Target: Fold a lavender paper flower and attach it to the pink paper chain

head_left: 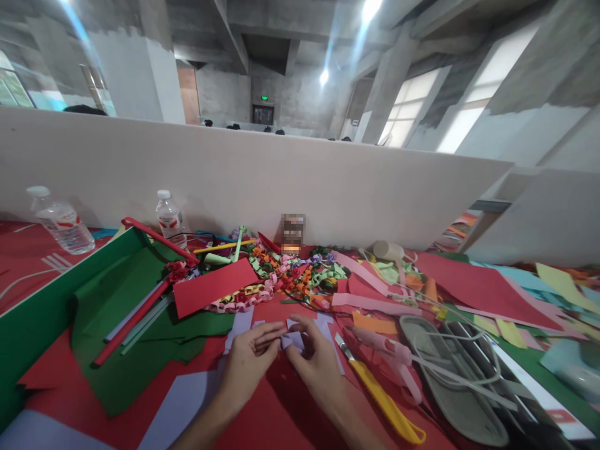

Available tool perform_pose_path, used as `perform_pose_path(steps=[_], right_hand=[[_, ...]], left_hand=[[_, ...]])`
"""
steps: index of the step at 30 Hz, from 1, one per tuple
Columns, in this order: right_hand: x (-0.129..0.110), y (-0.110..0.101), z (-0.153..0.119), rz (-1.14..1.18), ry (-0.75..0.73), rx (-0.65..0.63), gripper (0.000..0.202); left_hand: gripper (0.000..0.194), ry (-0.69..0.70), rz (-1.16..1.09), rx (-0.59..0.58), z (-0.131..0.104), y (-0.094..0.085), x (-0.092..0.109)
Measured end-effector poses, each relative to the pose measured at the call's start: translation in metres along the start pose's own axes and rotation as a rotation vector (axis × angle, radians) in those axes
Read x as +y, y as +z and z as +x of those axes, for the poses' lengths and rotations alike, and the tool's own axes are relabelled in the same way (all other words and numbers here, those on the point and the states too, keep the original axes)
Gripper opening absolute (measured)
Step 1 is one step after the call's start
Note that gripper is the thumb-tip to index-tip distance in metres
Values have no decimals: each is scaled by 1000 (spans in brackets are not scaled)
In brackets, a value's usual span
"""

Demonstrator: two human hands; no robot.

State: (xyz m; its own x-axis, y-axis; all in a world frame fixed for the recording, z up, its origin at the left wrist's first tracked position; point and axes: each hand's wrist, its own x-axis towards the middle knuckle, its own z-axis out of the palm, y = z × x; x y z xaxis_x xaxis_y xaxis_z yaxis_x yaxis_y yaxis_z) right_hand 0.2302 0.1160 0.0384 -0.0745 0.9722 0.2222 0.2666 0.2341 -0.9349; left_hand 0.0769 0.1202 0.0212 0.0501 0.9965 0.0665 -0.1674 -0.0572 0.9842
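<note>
Over the red tabletop, my two hands meet around a small folded piece of light purple paper (pixel 294 340). My right hand (pixel 319 362) pinches it between thumb and curled fingers. At its left edge, my left hand (pixel 248 359) has thumb and fingers pressed together on the paper; the fingers partly hide its shape. More light purple paper (pixel 240 326) lies flat just behind the hands. To the right of my right hand lie a yellow-handled utility knife (pixel 382 397) and a pink hot glue gun (pixel 387 347).
Paper chains and flowers (pixel 281 275) heap up before the white partition (pixel 262 175). Green sheets (pixel 126 331) and a red stick (pixel 134 319) lie left. Water bottles (pixel 169 219) stand behind. A grey tray (pixel 450 381) and coloured sheets (pixel 492 294) occupy the right.
</note>
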Motion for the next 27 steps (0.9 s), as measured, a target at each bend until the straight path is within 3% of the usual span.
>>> perform_pose_path(steps=[10,18,23,27], right_hand=[[-1,0,-1,5,-10,37,34],[-7,-1,-1,27,-28,-13,31],[-3,-1,-2,25,-6,-7,33],[-5,-1,-4,-20,-37,9,33]], left_hand=[[27,-19,-23,21,1,0,6],[55,-147,-113,-40,3,-2,8],[52,-163,-149,-76,1,-2,11],[44,-245,-318,-71,-2,-1,18]])
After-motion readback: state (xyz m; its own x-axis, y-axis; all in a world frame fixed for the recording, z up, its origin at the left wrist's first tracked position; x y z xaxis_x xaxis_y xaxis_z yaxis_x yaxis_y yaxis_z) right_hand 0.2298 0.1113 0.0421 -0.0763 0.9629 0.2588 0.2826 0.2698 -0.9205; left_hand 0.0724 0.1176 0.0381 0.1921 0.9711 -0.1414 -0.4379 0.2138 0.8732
